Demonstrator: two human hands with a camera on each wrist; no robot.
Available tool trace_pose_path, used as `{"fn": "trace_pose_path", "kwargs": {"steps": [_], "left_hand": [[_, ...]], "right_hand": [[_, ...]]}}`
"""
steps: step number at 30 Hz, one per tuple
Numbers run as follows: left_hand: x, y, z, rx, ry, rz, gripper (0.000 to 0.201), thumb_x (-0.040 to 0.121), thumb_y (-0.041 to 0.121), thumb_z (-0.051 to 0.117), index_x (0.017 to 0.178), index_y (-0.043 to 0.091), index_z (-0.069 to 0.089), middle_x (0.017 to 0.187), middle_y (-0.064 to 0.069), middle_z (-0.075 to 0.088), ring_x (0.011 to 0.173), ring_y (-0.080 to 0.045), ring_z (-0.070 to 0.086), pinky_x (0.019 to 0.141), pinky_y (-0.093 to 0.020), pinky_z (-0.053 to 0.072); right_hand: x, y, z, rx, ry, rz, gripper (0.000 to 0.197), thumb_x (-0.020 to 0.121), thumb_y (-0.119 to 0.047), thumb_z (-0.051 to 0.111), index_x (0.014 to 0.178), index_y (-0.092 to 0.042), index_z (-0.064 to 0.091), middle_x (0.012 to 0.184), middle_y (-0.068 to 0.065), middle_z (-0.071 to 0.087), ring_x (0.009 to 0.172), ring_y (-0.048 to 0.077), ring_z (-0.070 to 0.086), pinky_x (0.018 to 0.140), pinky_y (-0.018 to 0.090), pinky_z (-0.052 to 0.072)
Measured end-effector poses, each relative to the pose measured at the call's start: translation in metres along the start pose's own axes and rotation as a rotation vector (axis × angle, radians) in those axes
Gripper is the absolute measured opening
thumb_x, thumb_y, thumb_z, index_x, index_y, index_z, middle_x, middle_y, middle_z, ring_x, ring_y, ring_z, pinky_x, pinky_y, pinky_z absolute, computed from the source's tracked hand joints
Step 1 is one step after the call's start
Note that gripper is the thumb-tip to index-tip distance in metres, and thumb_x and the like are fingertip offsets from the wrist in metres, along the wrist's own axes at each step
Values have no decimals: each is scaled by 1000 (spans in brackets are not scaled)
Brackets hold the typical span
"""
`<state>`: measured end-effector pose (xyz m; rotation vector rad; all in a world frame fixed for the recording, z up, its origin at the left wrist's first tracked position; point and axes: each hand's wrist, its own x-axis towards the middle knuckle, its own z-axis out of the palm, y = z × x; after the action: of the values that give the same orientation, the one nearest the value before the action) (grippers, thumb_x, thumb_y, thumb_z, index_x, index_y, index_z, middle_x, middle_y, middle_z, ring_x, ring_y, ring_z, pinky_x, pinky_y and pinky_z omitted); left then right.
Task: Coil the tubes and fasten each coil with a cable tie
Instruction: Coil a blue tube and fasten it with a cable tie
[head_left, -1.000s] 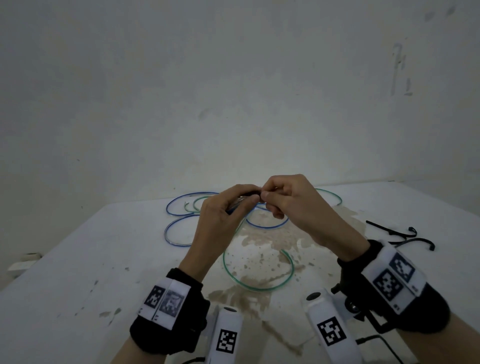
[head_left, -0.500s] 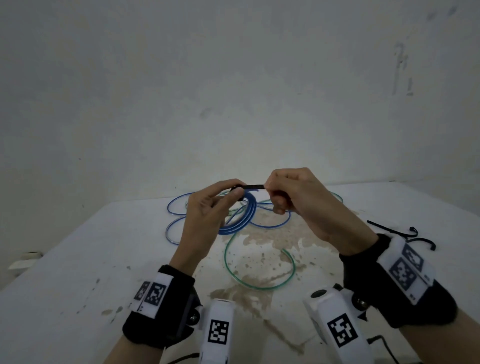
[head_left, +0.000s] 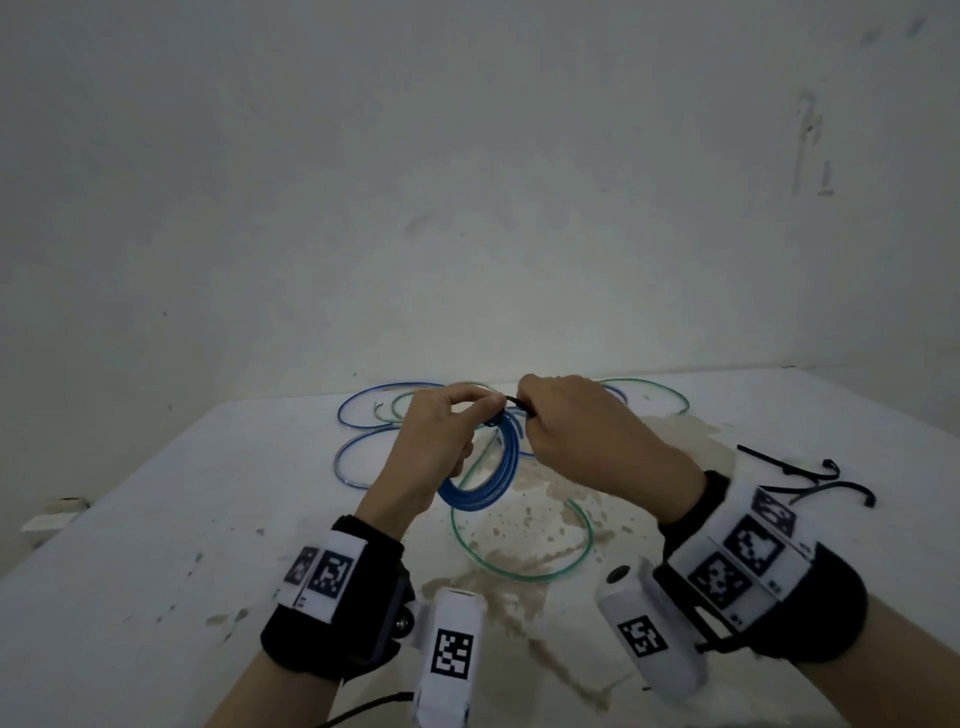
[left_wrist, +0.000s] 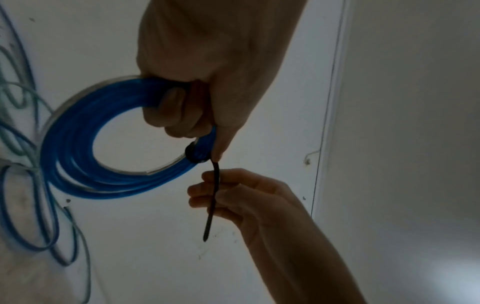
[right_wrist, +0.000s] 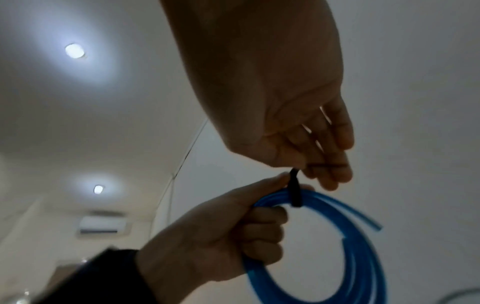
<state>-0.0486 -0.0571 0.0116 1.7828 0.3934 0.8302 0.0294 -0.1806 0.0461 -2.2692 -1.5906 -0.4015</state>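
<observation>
A coil of blue tube (head_left: 491, 473) (left_wrist: 85, 148) (right_wrist: 361, 246) hangs above the white table (head_left: 156, 519). My left hand (head_left: 441, 441) (left_wrist: 197, 102) (right_wrist: 233, 222) grips the coil at its top. A black cable tie (head_left: 519, 404) (left_wrist: 211, 197) (right_wrist: 294, 191) is looped round the coil beside my left fingers. My right hand (head_left: 582, 431) (left_wrist: 233, 197) (right_wrist: 311, 156) pinches the tie's free tail, which sticks out past its fingers in the left wrist view.
Loose blue tubes (head_left: 363, 415) and green tubes (head_left: 519, 561) lie spread on the stained table behind and under my hands. Spare black cable ties (head_left: 810, 478) lie at the right. A wall stands behind the table.
My hands have drawn together and dropped a little. The blue coil has come into view, hanging from my left hand. The tie's stretch between my hands has grown shorter.
</observation>
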Motion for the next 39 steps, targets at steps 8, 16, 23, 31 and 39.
{"fn": "trace_pose_path", "kwargs": {"steps": [8,16,23,31,39], "left_hand": [[-4,0,16,186,108,238,21,90,26,56,85,11,42,44,6,39,44,-16,29,44,-25,24],[-3,1,4,84,16,242,33,91,13,55,62,-1,61,40,8,36,39,-11,27,45,-22,23],[-3,-7,3,98,-36,303,38,96,18,49,67,-3,60,46,0,32,40,-11,26,45,-23,23],[-6,-12,-1,75,-135,242,27,89,23,57,69,6,61,48,1,37,42,-11,33,44,-23,31],[0,-6,-4,34,-144,149,28,95,13,49,71,2,54,42,11,31,37,-6,26,41,-17,28]], "right_hand": [[20,7,-8,416,-35,223,15,91,-7,36,78,-6,44,76,12,45,65,21,39,52,30,28],[16,24,-3,783,68,237,21,83,-4,56,63,0,57,49,4,41,42,11,28,41,20,22],[13,28,9,886,263,154,16,78,-2,66,68,11,66,38,-4,40,37,5,25,40,16,23],[11,28,20,816,340,73,23,80,-9,68,63,7,68,42,6,37,40,7,23,42,17,20],[20,27,-1,292,79,-42,22,94,-17,47,84,-2,60,57,-2,46,47,10,37,49,25,28]]}}
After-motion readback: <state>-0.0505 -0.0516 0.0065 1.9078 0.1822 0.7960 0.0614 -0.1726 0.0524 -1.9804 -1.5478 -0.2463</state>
